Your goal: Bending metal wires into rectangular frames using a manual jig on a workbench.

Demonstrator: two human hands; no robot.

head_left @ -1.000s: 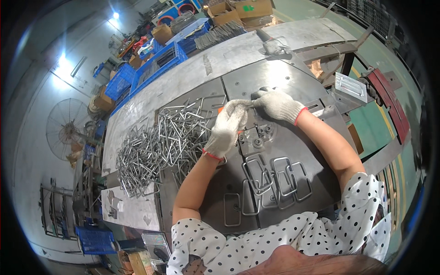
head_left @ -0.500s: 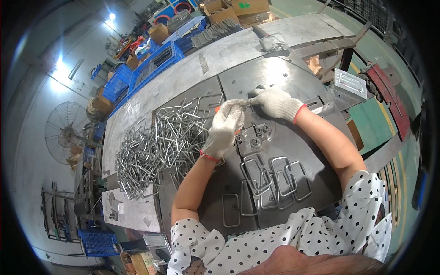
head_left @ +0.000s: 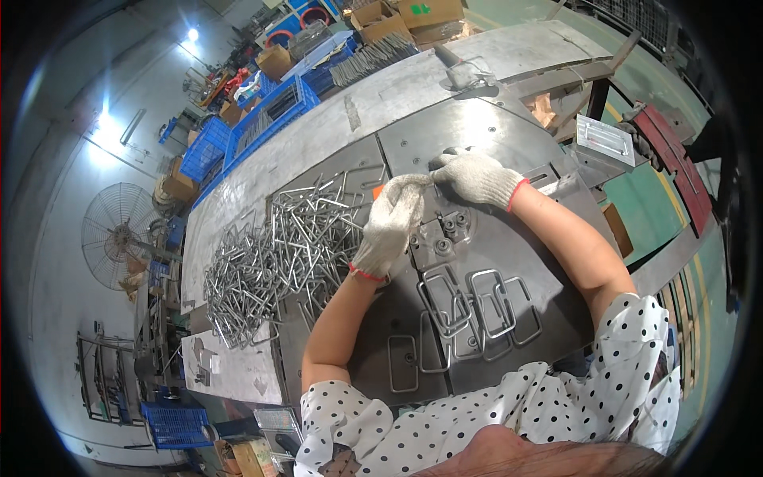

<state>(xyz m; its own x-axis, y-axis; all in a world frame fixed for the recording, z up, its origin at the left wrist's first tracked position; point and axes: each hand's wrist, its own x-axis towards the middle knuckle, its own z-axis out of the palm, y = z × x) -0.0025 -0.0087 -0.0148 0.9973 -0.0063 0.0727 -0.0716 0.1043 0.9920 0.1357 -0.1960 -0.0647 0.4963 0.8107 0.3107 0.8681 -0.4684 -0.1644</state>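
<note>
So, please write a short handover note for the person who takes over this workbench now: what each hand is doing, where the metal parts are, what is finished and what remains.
Left hand: gloved, on the steel jig plate just above the bending fixture; its grip on any wire is hidden.
Right hand: gloved, fingers pressed on the plate beside the left one; whether they pinch a wire cannot be seen.
Unbent wire pieces: large loose heap to the left of the left hand.
Done: several closed rectangular wire loops lie on the plate near the person's body.
Left: the heap is much bigger than the finished group.
</note>
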